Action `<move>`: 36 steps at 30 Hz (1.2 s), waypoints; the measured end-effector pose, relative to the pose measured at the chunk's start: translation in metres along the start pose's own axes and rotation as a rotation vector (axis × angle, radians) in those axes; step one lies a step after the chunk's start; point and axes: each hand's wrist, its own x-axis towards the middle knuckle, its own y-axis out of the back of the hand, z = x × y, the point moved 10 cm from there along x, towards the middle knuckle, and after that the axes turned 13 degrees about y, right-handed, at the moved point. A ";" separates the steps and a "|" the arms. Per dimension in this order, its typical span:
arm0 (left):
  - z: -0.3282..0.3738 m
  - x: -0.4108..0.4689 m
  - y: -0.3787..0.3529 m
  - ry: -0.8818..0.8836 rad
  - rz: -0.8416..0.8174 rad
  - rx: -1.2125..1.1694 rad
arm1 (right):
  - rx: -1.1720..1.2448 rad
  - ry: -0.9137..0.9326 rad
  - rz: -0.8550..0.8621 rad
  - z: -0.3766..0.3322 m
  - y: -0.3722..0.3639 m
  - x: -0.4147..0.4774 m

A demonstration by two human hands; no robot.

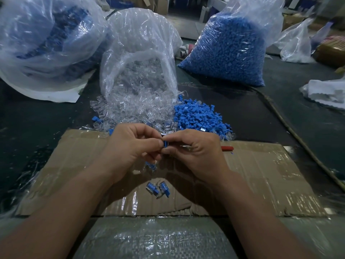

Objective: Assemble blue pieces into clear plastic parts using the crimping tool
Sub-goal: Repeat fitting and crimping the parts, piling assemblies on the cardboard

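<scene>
Pinching a small blue piece (pixel 165 143) between thumb and fingertips, the left hand (pixel 130 146) and the right hand (pixel 194 148) meet above a flattened cardboard sheet (pixel 261 176); both are curled closed on that one piece, which seems seated in a clear plastic part, though the fingers hide most of it. A red handle (pixel 226 148) pokes out from behind the right hand; whether the hand touches it cannot be told. Under the hands, on the cardboard, lie a few finished assemblies (pixel 157 189), blue inside clear shells. Just beyond the fingers, a loose heap of blue pieces (pixel 197 116) sits on the dark desk (pixel 280 109) beside a spill of clear plastic parts (pixel 134 109). Those clear parts pour from an open transparent bag (pixel 141 53) lying on its side. To its right stands a bag packed with blue pieces (pixel 231 51), and at far left a large bag (pixel 46 38) holds darker blue items, too blurred to identify.
</scene>
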 end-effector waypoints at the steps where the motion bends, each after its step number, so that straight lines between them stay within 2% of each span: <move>1: 0.000 0.001 0.001 0.000 0.013 0.006 | -0.005 -0.036 -0.024 0.003 -0.001 0.000; 8: -0.003 0.003 0.018 -0.003 0.081 -0.097 | -0.150 -0.424 -0.127 0.053 0.026 -0.021; 12: -0.002 0.005 0.020 -0.015 0.095 -0.132 | -0.228 -0.577 -0.414 0.074 0.021 -0.041; 14: -0.002 0.007 0.020 -0.018 0.092 -0.143 | -0.277 -0.589 -0.596 0.077 0.011 -0.049; 17: -0.003 0.008 0.020 -0.024 0.083 -0.121 | -0.327 -0.563 -0.699 0.077 0.005 -0.052; 23: -0.007 0.010 0.019 -0.010 0.063 -0.137 | -0.336 -0.565 -0.667 0.072 0.006 -0.047; 31: -0.011 0.014 0.023 -0.050 0.063 -0.158 | -0.501 -0.505 -0.645 0.066 -0.003 -0.040; 36: -0.006 0.014 0.026 -0.092 0.074 -0.200 | -0.439 -0.455 -0.462 0.062 0.008 -0.030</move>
